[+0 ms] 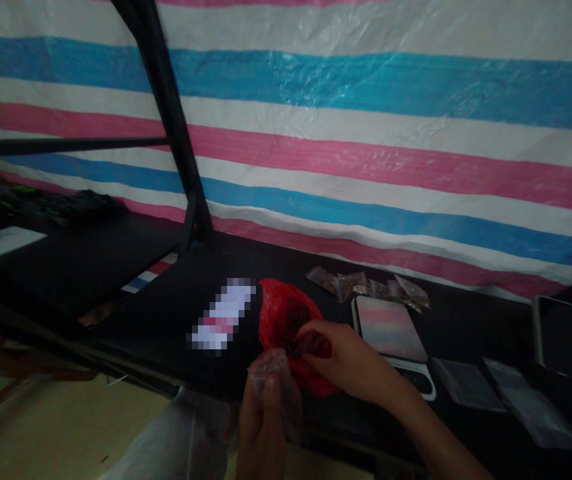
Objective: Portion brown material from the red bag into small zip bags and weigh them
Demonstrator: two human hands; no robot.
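Note:
My left hand [265, 407] grips a clear plastic bag [290, 400] near the table's front edge, its mouth facing the red bag. Just to the right, my right hand [333, 353] has thumb and fingers pinched together over the opened red plastic bag [279, 303]. Dark, loose bits [297, 323] lie inside that red bag. Whatever the right fingertips hold is too dark and small to name. A flat weighing scale [391, 327] with a shiny plate sits behind my right wrist.
Several small filled bags [353, 285] lie in a row at the back. Flat clear bags [469, 385] rest right of the scale, and a phone [560, 337] is at the far right. A blurred-out card or screen [223, 313] lies left. A black metal post [166, 100] rises behind.

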